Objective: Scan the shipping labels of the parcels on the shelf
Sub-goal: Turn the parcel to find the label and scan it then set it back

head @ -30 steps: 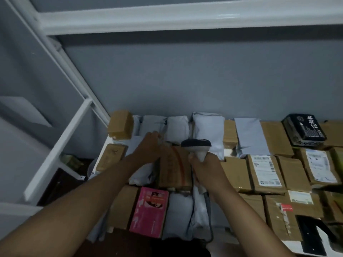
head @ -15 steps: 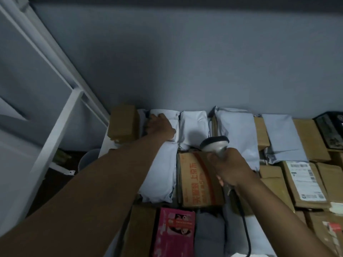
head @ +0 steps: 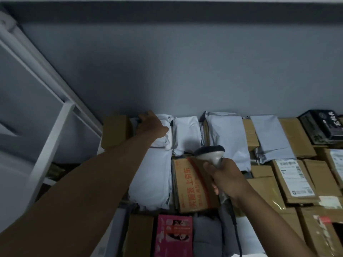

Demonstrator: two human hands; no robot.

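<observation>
While the left hand (head: 153,127) curls over a soft white poly mailer (head: 163,134) at the shelf's back row, the right hand (head: 225,179) grips the smooth grey scanner (head: 210,153) above a printed cardboard box (head: 191,184).

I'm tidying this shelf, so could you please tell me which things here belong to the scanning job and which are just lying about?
In the job:
scanner in right hand
white mailer under left hand
labelled box

Lying about:
white rack

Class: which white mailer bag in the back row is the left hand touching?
The leftmost bag, beside the corner box; the left hand rests on it alone.
</observation>
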